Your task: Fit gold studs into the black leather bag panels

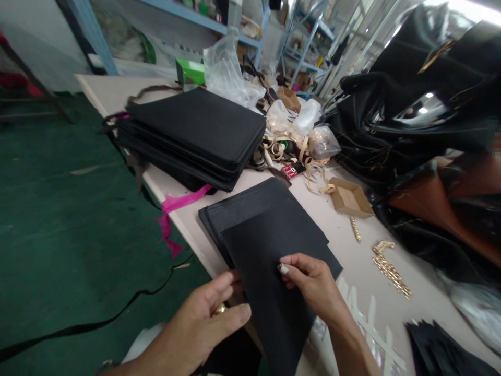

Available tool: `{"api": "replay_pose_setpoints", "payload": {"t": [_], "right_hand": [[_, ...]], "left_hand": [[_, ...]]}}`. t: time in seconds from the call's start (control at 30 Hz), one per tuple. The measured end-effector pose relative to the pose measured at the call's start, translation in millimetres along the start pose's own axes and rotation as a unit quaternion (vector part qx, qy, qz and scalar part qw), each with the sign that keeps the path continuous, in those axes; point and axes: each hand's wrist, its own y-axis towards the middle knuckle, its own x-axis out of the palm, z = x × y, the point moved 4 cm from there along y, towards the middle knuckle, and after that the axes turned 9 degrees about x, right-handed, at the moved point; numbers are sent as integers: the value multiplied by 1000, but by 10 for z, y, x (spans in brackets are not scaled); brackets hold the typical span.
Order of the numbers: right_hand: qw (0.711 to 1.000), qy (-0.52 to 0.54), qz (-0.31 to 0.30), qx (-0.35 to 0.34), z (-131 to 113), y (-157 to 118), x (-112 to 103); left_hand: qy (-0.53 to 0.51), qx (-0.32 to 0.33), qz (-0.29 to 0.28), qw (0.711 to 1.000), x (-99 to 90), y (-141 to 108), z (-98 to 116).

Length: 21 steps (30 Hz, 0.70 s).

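Observation:
A black sheet (266, 297) lies slantwise over a low stack of black panels (250, 201), its near end reaching past the table's front edge. My left hand (211, 318) is at the sheet's left edge, thumb and fingers apart, with a gold ring on one finger. Over the middle of the sheet, my right hand (309, 279) has thumb and index finger pinched together. Something small and pale shows at the thumb tip; whether it is held or is the nail cannot be made out.
Thick black panels (195, 130) are piled at the back left, with a pink strip (168, 214) hanging over the edge. Gold chains (391, 269), a cardboard tray (350, 197), pale strips and black bags (415, 104) lie to the right. Clutter and plastic bags sit behind.

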Motion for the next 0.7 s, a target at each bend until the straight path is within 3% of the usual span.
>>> {"api": "replay_pose_setpoints", "payload": {"t": [0.1,0.27,0.7], "right_hand": [[998,41,-31,31,45,-19,0],[998,47,-37,-7,28,-68,10],[995,75,-59,4,33,-34,13]], "left_hand": [[1,-62,-1,998,214,95,-26],[33,-147,58,987,341,154,-170],[21,-153,74,985,294,139,-255]]}}
